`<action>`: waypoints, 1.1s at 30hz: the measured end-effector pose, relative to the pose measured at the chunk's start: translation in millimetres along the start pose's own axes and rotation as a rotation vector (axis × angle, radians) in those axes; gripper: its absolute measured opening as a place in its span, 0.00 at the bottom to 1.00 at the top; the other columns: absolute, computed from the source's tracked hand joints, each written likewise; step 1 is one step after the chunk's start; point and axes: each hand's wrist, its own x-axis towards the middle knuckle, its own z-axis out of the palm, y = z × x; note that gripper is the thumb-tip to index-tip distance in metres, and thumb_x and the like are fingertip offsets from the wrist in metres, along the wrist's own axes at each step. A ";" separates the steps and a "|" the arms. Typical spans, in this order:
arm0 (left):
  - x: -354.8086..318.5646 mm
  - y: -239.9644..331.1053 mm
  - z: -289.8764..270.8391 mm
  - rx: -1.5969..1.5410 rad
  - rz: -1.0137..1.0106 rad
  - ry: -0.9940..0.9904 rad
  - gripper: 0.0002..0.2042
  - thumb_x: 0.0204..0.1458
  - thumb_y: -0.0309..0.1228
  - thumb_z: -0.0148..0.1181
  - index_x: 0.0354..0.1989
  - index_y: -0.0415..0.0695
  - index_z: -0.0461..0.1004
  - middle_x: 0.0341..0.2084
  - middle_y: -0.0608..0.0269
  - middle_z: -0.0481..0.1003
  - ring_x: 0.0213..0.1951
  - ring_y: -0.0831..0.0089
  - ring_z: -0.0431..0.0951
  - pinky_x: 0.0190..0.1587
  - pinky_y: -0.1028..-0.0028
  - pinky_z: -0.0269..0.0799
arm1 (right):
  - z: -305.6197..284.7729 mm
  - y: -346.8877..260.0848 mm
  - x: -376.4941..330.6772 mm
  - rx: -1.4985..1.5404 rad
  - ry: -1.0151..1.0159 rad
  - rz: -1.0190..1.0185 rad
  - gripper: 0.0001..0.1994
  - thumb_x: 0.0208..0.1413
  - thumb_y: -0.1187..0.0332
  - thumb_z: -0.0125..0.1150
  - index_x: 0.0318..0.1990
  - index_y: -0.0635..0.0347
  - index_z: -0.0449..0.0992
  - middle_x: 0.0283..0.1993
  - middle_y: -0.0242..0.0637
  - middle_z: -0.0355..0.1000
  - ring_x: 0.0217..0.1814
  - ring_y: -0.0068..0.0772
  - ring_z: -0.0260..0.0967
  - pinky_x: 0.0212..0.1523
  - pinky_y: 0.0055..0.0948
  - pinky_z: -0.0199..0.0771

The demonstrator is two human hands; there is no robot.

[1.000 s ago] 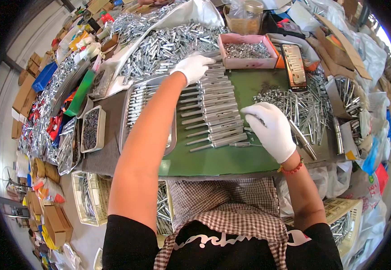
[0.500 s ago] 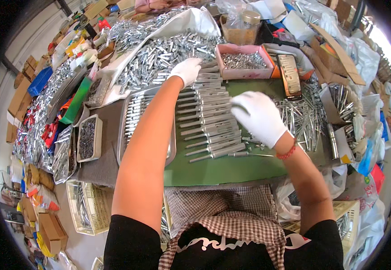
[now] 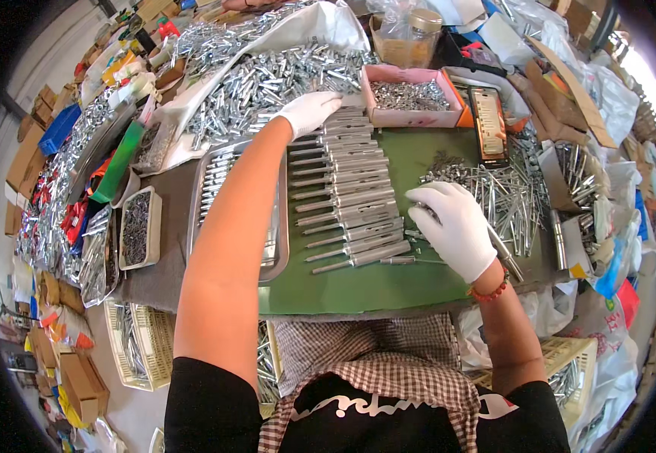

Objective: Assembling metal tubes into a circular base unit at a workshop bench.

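A long row of grey metal rods with thicker sleeves (image 3: 358, 181) lies side by side on the green mat (image 3: 328, 293). At the row's far end is my left hand (image 3: 309, 113), white-gloved, its fingers stretched to the right against the last rods. My right hand (image 3: 456, 230), also gloved, is right of the row's near half, with thumb and fingers curled over something small and dark I cannot make out. Small loose parts lie by its fingertips. Metal rods (image 3: 508, 257) show beside its wrist. My left forearm partly covers a metal tray (image 3: 283, 234) holding similar rods.
A large heap of metal sleeves (image 3: 283, 75) lies beyond the row. A pink box (image 3: 411, 118) holds small metal parts, beside an orange-and-black pack (image 3: 488, 124). Loose thin rods (image 3: 520, 204) are piled at right. At left stands a small tub of dark screws (image 3: 141, 226).
My right hand has moved down and slightly right, away from the row, its fingers curling. My left hand stays at the row's far end. The view has shifted slightly.
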 end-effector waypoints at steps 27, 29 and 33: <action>-177.9 206.9 92.4 0.209 0.217 0.357 0.06 0.41 0.31 0.62 0.28 0.46 0.73 0.27 0.64 0.70 0.30 0.62 0.71 0.32 0.65 0.67 | 14.5 -6.7 -80.0 -0.223 0.045 0.051 0.03 0.41 0.69 0.62 0.26 0.52 0.74 0.30 0.33 0.68 0.37 0.39 0.66 0.37 0.39 0.65; -183.4 213.7 97.7 0.224 0.156 0.335 0.06 0.41 0.30 0.62 0.28 0.46 0.73 0.27 0.63 0.70 0.31 0.61 0.71 0.33 0.64 0.66 | 15.0 -7.9 -84.8 -0.247 0.063 0.004 0.04 0.42 0.70 0.61 0.28 0.53 0.73 0.30 0.32 0.68 0.37 0.39 0.66 0.37 0.39 0.64; -192.1 226.4 105.9 0.190 0.098 0.362 0.05 0.42 0.30 0.61 0.28 0.47 0.74 0.26 0.63 0.70 0.32 0.62 0.71 0.34 0.64 0.66 | 7.8 -8.6 -94.9 -0.262 0.084 -0.058 0.05 0.43 0.70 0.60 0.30 0.53 0.73 0.30 0.31 0.68 0.37 0.38 0.66 0.38 0.38 0.64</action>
